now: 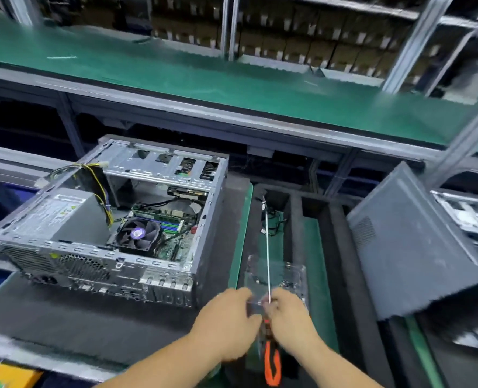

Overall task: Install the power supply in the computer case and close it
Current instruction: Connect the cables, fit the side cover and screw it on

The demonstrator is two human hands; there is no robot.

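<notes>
An open grey computer case (159, 278) lies on its side on a dark foam mat, left of centre. The grey power supply (64, 217) sits in its near-left corner with yellow and black cables (100, 189) rising from it. A fan (140, 233) and the motherboard show inside. The dark grey side panel (417, 242) leans at the right. My right hand (291, 320) holds a long screwdriver (268, 247) with an orange and black handle, shaft pointing away. My left hand (226, 323) has its fingers curled at the shaft near a clear plastic box (277, 273).
A green conveyor belt (204, 74) runs across the back, with shelves of brown boxes behind it. Dark foam dividers (296, 214) and green mat strips lie between the case and the panel. A black cable (274, 222) rests in one slot. A yellow object (8, 376) shows at bottom left.
</notes>
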